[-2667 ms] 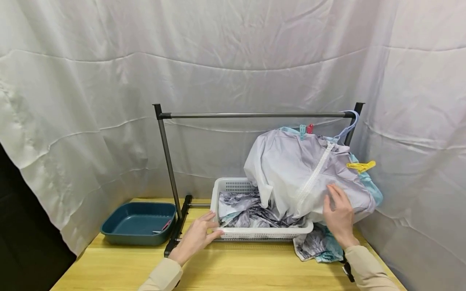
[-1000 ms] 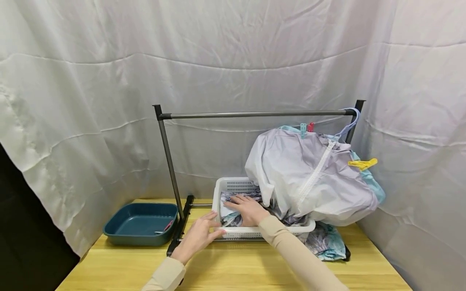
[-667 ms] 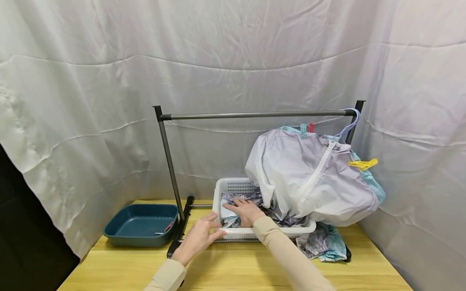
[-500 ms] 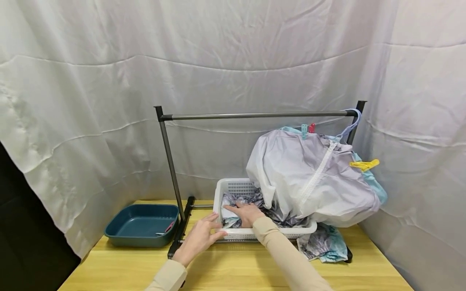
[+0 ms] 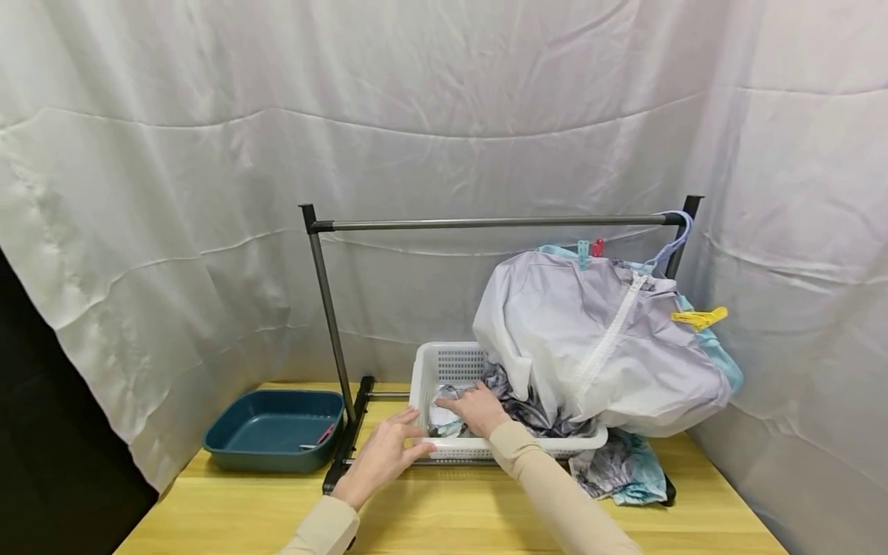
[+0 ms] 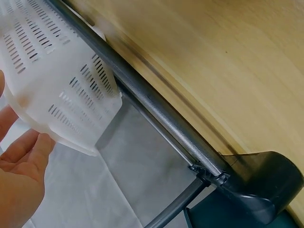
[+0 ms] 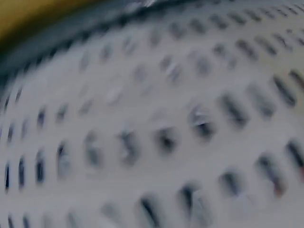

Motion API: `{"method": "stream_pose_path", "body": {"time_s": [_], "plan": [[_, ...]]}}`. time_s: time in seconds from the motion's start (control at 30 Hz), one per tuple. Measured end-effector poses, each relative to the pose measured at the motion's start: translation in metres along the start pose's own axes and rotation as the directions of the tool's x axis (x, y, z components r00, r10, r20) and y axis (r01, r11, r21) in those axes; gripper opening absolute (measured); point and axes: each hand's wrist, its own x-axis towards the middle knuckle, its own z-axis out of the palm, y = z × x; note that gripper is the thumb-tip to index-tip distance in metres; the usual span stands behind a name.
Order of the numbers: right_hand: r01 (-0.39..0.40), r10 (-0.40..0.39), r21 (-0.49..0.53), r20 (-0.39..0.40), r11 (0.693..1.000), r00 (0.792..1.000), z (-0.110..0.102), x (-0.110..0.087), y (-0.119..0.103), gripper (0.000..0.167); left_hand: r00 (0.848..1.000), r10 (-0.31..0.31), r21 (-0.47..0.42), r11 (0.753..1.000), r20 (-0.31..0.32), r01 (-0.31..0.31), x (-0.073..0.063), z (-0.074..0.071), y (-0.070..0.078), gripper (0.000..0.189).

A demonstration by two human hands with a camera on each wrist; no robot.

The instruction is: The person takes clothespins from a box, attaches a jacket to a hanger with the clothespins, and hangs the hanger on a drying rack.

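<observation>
A white slotted basket [image 5: 418, 393] stands on the table, holding a crumpled grey-and-white patterned garment [image 5: 499, 381]. My left hand [image 5: 385, 453] rests at its front left corner, fingers along the left rim and thumb by the front rim. In the left wrist view, the left fingertips [image 6: 43, 142] touch the basket's rim from outside. My right hand [image 5: 480, 411] reaches over the front rim into the basket, its fingers bent into the garment and partly hidden, its thumb stretched left. The right wrist view is blurred and filled by the slotted basket wall [image 7: 142, 109].
A grey metal rack [image 5: 486, 224] stands around the basket. From its right end hangs a pale lilac jacket [image 5: 555, 308] with blue, red and yellow pegs, drooping over the basket's right side. Patterned cloth [image 5: 620, 470] lies at front right. A teal tub [image 5: 274, 424] is at left.
My right hand has gone from the hanging jacket into the basket. The garment there has shifted right and bunched, baring the basket's left inside. My left hand stays at the rim.
</observation>
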Motion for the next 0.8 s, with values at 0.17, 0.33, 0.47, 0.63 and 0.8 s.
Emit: {"method": "stream_pose_path", "body": {"time_s": [0.17, 0.33, 0.47, 0.63, 0.8], "plan": [[0.009, -0.034, -0.178, -0.139, 0.984, 0.990, -0.012, -0.007, 0.016, 0.059, 1.000, -0.001, 0.007, 1.000, -0.007, 0.001, -0.001, 0.003, 0.000, 0.035], [-0.012, -0.068, -0.239, -0.322, 0.971, 0.944, -0.030, -0.015, 0.040, 0.040, 1.000, 0.012, 0.016, 1.000, -0.026, -0.012, 0.000, 0.003, 0.000, 0.032], [-0.019, -0.065, -0.199, -0.408, 0.980, 0.911, -0.046, -0.022, 0.062, 0.037, 0.999, 0.020, 0.016, 1.000, -0.031, -0.020, 0.000, 0.004, 0.000, 0.033], [-0.055, -0.010, -0.141, -0.420, 0.988, 0.907, -0.061, -0.035, 0.093, 0.050, 0.999, 0.007, 0.023, 1.000, -0.032, -0.006, 0.000, 0.005, 0.000, 0.035], [-0.085, 0.022, -0.125, -0.438, 0.988, 0.899, -0.056, -0.052, 0.122, 0.049, 0.998, 0.027, 0.044, 0.999, -0.059, -0.024, -0.001, 0.006, 0.000, 0.032]]}}
